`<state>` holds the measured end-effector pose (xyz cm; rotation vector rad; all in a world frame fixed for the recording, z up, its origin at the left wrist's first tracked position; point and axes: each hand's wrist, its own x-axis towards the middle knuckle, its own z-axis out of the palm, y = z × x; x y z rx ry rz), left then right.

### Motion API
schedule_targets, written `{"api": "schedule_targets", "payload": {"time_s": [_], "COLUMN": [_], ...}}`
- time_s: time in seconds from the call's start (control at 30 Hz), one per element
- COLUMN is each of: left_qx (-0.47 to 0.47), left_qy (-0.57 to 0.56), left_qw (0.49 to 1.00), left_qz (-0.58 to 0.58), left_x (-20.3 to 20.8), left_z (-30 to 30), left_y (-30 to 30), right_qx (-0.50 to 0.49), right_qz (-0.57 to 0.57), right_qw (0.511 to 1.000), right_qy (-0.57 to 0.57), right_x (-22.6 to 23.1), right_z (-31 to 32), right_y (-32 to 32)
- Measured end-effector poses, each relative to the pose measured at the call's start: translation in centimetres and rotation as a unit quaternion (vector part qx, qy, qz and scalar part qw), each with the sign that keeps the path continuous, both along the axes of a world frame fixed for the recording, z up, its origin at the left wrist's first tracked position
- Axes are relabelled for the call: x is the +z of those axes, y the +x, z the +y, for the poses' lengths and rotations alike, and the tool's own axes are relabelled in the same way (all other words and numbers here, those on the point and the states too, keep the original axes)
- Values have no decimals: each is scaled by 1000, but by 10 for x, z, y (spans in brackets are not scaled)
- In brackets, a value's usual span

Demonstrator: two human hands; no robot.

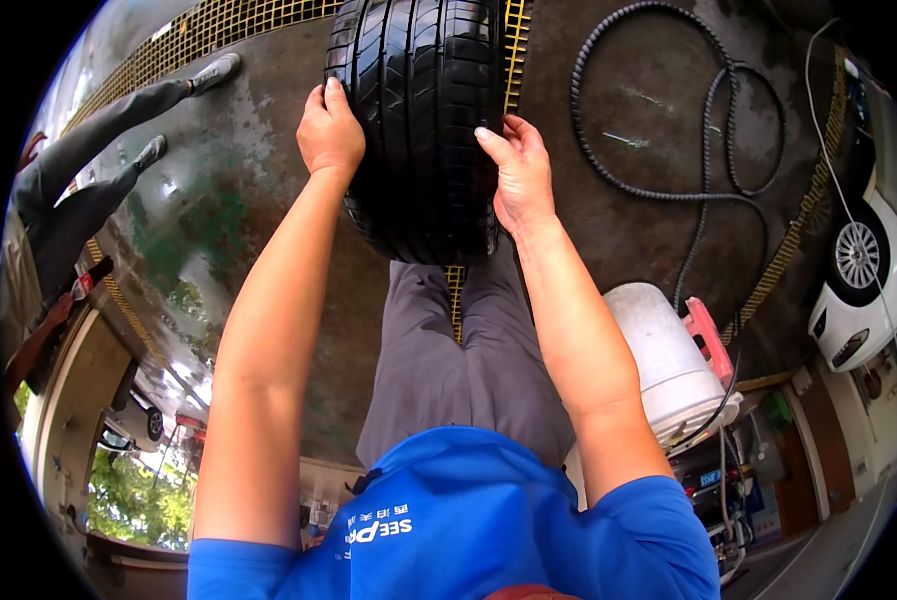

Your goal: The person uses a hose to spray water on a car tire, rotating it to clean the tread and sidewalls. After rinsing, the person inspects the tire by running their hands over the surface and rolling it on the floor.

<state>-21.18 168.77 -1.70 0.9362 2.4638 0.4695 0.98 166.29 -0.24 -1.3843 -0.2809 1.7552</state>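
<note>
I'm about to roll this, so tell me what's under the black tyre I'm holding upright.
Under the black tyre lie the stained concrete floor and a yellow grating strip that reappears below it. The contact patch itself is hidden by the tyre. The left hand and right hand grip its tread.

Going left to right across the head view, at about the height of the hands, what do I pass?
Another person's grey-trousered legs → left hand on the tyre's side → upright black tyre → right hand on its other side → coiled black hose on the floor → white car.
</note>
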Motion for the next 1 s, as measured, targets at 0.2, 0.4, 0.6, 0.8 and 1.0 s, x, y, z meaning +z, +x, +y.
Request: {"api": "schedule_targets", "payload": {"time_s": [0.2,0.4,0.6,0.8,1.0], "left_qx": [-7,-8,-2,-3,-7], "left_qy": [-7,5,-6,-6,-8], "left_qw": [1000,1000,1000,1000,1000], "left_qz": [1,-1,3,-12,-14], "left_x": [1,2,2,9,8], "left_z": [-1,-3,0,7,8], "left_y": [12,18,12,13,13], "right_qx": [45,38,16,-13,6], "right_qz": [-162,-213,-69,-52,-75], "right_qw": [986,971,993,997,997], "right_qy": [-11,-97,-99,-59,-17], "right_x": [-3,-4,1,1,7], "right_z": [6,21,8,4,7], "right_y": [5,15,24,18,16]}}
